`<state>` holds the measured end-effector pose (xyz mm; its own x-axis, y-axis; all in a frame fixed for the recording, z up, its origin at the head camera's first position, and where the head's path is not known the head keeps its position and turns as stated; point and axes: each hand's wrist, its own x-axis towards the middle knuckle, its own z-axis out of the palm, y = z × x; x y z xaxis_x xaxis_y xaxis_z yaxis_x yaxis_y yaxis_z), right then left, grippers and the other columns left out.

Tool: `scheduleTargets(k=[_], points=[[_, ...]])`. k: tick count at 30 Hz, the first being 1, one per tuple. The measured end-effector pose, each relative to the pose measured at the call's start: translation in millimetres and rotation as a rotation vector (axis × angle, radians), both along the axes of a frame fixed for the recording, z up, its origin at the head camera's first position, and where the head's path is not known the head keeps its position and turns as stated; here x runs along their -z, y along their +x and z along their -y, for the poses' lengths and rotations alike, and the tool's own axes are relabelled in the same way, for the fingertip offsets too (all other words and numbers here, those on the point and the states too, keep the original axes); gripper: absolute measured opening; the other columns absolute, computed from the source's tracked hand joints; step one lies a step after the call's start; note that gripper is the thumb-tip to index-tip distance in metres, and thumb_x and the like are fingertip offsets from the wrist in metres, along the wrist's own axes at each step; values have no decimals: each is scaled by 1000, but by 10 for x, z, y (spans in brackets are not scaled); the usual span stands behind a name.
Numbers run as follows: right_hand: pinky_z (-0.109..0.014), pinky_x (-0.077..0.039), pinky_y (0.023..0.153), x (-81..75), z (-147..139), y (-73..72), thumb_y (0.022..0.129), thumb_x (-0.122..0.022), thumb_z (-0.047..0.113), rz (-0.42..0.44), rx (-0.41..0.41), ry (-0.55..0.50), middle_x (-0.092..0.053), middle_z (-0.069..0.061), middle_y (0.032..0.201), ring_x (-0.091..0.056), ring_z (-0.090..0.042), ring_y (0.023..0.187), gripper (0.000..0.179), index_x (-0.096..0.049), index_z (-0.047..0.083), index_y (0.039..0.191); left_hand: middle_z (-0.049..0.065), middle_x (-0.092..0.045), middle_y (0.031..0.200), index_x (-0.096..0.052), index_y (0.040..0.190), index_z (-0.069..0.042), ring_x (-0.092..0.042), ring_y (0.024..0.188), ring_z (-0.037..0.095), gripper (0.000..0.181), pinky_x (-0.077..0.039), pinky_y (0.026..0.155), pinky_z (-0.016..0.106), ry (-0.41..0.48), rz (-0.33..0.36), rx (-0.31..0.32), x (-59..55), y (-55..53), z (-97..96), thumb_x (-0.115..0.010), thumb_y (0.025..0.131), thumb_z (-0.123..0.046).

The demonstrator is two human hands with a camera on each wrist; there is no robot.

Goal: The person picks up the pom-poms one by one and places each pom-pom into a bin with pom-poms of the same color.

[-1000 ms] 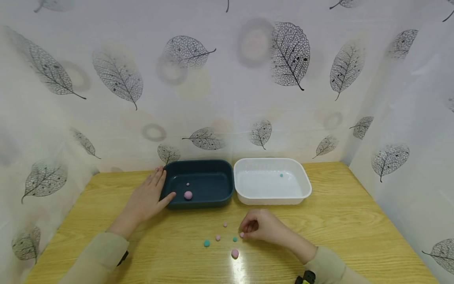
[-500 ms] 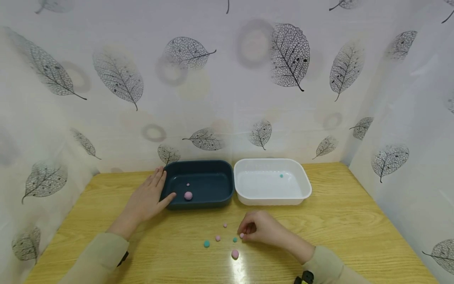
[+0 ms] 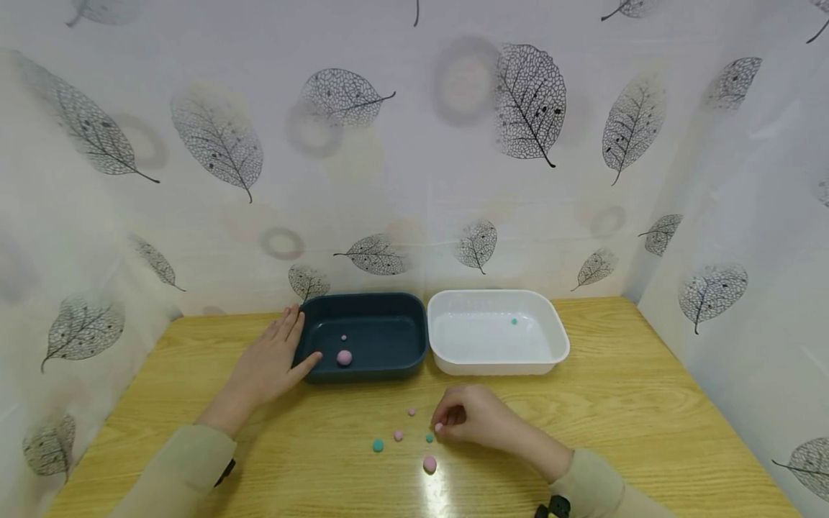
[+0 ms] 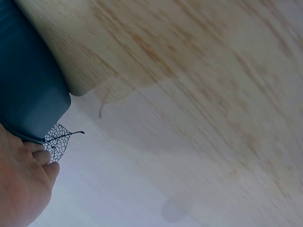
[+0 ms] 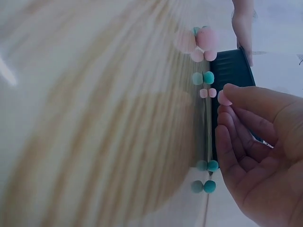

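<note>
My right hand pinches a small pink ball between thumb and index finger, close over the wooden table. In the right wrist view the pinched pink ball shows at the fingertips, apart from the tabletop. Just left of it lies a small teal ball. Other loose balls lie around: a larger pink ball, a teal ball and two small pink ones. My left hand rests with straight, spread fingers on the left end of the dark blue tray; its fingers meet the tray's rim in the left wrist view.
Two pink balls, one larger and one tiny, lie in the dark blue tray. A white tray stands right beside it with a teal ball inside. A leaf-patterned curtain closes off the back and sides.
The right hand has shifted slightly left, and the pinched pink ball has risen a little from its place on the table. The left hand stays put on the dark blue tray.
</note>
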<state>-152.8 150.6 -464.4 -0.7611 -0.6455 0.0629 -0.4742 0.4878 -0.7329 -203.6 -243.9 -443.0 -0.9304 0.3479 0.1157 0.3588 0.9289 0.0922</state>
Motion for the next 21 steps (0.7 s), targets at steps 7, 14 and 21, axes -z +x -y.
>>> scheduleTargets(k=[7, 14, 21], points=[[-18, -58, 73, -36, -5, 13, 91, -83, 8, -45, 26, -43, -78, 4, 89, -62, 5, 80, 5, -81, 12, 92, 31, -21, 173, -28, 161, 13, -24, 161, 47, 87, -27, 131, 59, 1, 2, -3, 14, -11, 3, -56, 107, -50], [-19, -59, 72, -114, 30, -6, 92, -82, 9, -40, 56, -64, -79, 2, 88, -62, 5, 79, 3, -82, 9, 96, 31, -21, 173, -29, 161, 13, -24, 161, 47, 87, -28, 131, 59, -11, -2, -11, 21, -25, 8, -56, 107, -50], [-19, -60, 73, -191, 75, -53, 93, -80, 8, -37, 58, -83, -80, 0, 89, -64, 5, 79, 5, -82, 6, 98, 32, -22, 172, -29, 161, 13, -25, 161, 47, 87, -28, 131, 59, -12, -2, -9, 12, -14, -1, -57, 107, -49]])
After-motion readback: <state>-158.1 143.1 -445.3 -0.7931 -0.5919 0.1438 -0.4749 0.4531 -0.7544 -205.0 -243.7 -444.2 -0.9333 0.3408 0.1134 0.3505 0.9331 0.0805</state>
